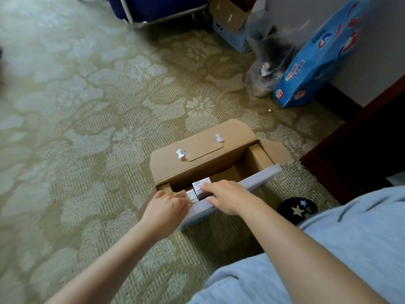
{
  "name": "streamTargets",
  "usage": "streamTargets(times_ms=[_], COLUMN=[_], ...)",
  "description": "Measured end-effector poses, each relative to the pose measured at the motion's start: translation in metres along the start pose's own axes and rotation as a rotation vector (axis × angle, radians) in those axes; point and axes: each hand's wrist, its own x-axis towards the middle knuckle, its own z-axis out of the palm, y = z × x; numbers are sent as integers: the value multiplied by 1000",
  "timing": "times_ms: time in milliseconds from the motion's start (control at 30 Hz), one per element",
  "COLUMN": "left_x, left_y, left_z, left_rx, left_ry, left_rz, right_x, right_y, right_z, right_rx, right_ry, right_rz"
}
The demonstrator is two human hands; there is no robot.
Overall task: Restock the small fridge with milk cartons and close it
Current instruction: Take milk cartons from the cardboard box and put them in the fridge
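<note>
An open cardboard box [197,159] lies on the patterned carpet, its lid folded back to the far side. Two small white milk cartons [200,185] stand in its near left corner; the rest of the box looks bare. My left hand [164,207] reaches in from the left and touches the lower carton [191,196]. My right hand [228,197] lies over the box's near wall, fingers on top of the upper carton. Whether either hand grips a carton is hidden by the fingers. The fridge is not in view.
A dark wooden cabinet [359,137] stands at the right. A blue printed carton pack [317,55] and a clear plastic bag [269,53] lean against the wall behind. Another open cardboard box [230,16] and a metal-legged blue cart [157,9] are at the far end.
</note>
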Motion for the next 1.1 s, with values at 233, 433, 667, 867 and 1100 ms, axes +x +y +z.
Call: streamTargets(times_ms=[233, 433, 667, 867, 1100], left_x=[4, 14, 19, 26, 42], left_y=[3, -5, 1, 1, 10], left_z=[6, 13, 27, 24, -5], left_rx=[14, 18, 50, -41, -163], left_ry=[13, 72, 165, 130, 162], left_rz=[-137, -230, -283, -297, -242], right_x=[8, 25, 41, 45, 25], right_y=[1, 1, 3, 13, 23], right_z=[0, 3, 13, 13, -28], right_rx=[144, -16, -116, -70, -34], right_ry=[161, 242, 240, 198, 240], right_rz=[9, -68, -68, -26, -7])
